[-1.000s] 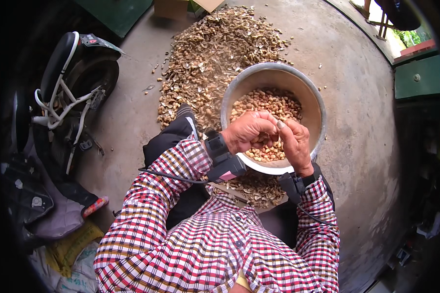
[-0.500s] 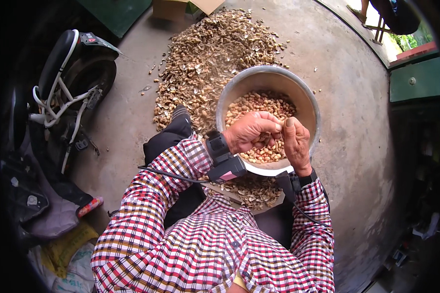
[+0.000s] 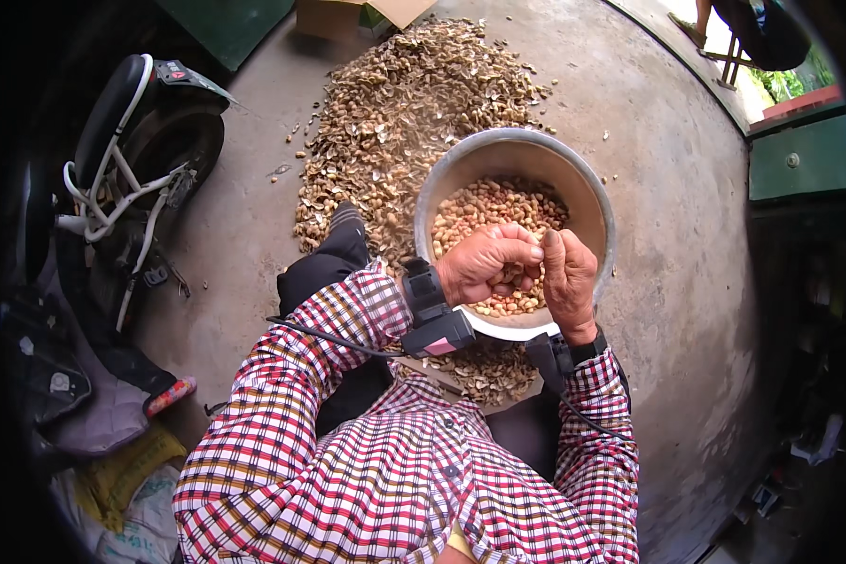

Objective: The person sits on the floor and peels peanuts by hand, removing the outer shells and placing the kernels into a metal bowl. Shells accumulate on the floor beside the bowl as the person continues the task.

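Both hands meet over the metal basin (image 3: 592,202), centre-right of the frame, pinching something small between them, probably a peanut (image 3: 539,252), though it is mostly hidden by the fingers. The left hand (image 3: 484,266) curls in, thumb and fingertips closed tight on that piece. The right hand (image 3: 567,277) stands edge-on beside it, fingers pressed together against the left fingertips, closed too. What exactly the right hand grips, I cannot tell. Held right above the basin, likely so whatever drops lands inside.

The basin is a round, pale metal bowl that seems to rest on the person's lap, rim nearly touching the wrists. Inside it is a heap of shelled peanuts (image 3: 489,207), pale tan, filling the bottom to about half depth, piled more to the left side.

Black wrist-worn devices (image 3: 437,315) sit on both wrists, with cables running back along the checked red-and-white sleeves (image 3: 301,376).

Just below the basin, between the arms, a small pile of shells lies on a flat board (image 3: 484,371).

A much bigger spread of empty peanut shells (image 3: 395,113) covers the concrete floor (image 3: 686,235) from upper centre down to the person's black shoe (image 3: 343,240).

Upper left: a parked scooter (image 3: 132,160). Top centre: a cardboard box (image 3: 348,14). Right edge: a green cabinet (image 3: 804,160). Lower left: sacks and cloth (image 3: 113,470).
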`<state>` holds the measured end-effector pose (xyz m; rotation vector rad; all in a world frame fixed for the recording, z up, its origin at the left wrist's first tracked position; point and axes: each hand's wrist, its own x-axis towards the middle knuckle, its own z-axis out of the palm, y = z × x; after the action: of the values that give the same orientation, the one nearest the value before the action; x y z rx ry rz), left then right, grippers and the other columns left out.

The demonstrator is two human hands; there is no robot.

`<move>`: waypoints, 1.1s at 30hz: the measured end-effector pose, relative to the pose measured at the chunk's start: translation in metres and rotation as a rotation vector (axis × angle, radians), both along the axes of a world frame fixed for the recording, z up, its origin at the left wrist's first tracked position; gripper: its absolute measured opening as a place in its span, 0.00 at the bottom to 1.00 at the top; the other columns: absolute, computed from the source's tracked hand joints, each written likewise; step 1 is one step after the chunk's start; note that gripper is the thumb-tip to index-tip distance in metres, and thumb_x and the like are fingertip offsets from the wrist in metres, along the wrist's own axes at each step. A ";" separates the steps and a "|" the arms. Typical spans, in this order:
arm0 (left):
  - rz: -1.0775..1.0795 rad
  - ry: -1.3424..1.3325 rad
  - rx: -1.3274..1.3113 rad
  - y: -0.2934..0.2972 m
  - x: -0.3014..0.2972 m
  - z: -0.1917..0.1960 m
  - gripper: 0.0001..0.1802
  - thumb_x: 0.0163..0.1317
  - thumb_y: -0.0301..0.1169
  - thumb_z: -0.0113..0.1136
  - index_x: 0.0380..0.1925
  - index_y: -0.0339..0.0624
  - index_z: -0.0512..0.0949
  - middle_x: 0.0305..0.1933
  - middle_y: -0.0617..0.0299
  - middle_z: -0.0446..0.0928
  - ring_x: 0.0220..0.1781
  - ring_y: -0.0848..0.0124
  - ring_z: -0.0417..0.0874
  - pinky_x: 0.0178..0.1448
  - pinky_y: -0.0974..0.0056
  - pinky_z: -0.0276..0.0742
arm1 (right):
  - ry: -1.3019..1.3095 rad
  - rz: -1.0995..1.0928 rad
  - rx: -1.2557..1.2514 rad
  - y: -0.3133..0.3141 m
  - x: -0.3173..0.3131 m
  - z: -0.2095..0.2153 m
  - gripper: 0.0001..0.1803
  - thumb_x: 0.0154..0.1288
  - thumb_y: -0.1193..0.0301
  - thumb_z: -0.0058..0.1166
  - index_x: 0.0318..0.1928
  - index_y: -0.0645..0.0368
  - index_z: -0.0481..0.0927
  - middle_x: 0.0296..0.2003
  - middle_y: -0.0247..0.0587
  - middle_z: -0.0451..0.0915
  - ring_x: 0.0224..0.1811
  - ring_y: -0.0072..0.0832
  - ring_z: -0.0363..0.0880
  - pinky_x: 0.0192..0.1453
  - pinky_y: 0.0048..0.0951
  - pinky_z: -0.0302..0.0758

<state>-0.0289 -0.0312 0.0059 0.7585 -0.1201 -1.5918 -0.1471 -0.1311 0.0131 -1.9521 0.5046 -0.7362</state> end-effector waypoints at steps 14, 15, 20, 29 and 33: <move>0.026 0.244 -0.087 -0.013 -0.003 0.000 0.05 0.61 0.32 0.58 0.32 0.44 0.74 0.27 0.62 0.75 0.21 0.74 0.76 0.16 0.75 0.63 | -0.070 -0.124 0.604 -0.014 -0.013 -0.008 0.15 0.72 0.66 0.42 0.30 0.61 0.72 0.23 0.32 0.74 0.24 0.17 0.70 0.28 0.21 0.68; 0.041 0.213 -0.070 -0.013 -0.003 0.000 0.05 0.61 0.32 0.59 0.32 0.44 0.74 0.27 0.62 0.75 0.22 0.74 0.76 0.16 0.75 0.63 | -0.097 -0.126 0.632 -0.017 -0.015 -0.006 0.14 0.72 0.66 0.43 0.32 0.62 0.73 0.25 0.34 0.75 0.25 0.17 0.71 0.29 0.20 0.69; 0.173 -0.030 0.115 -0.016 -0.001 -0.006 0.07 0.58 0.31 0.63 0.32 0.45 0.74 0.28 0.65 0.77 0.22 0.75 0.77 0.16 0.76 0.62 | -0.167 -0.131 0.731 -0.020 -0.017 -0.004 0.09 0.70 0.66 0.47 0.40 0.60 0.73 0.26 0.32 0.74 0.22 0.16 0.70 0.28 0.18 0.73; 0.191 -0.318 0.244 -0.017 0.002 -0.001 0.07 0.56 0.30 0.65 0.28 0.43 0.75 0.22 0.66 0.76 0.18 0.80 0.76 0.13 0.78 0.60 | -0.120 -0.108 0.800 -0.022 -0.022 0.000 0.12 0.69 0.66 0.48 0.38 0.64 0.73 0.24 0.31 0.73 0.22 0.15 0.69 0.26 0.17 0.68; 0.091 -0.219 0.218 -0.016 0.008 -0.005 0.08 0.62 0.33 0.58 0.30 0.41 0.74 0.21 0.63 0.74 0.18 0.77 0.77 0.12 0.76 0.62 | -0.050 -0.056 0.772 -0.020 -0.022 0.000 0.14 0.71 0.60 0.47 0.38 0.60 0.74 0.23 0.27 0.72 0.20 0.12 0.67 0.24 0.14 0.67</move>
<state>-0.0209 -0.0477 0.0014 1.0931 -0.0699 -1.4470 -0.1687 -0.1516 0.0128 -1.2007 0.6912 -0.5129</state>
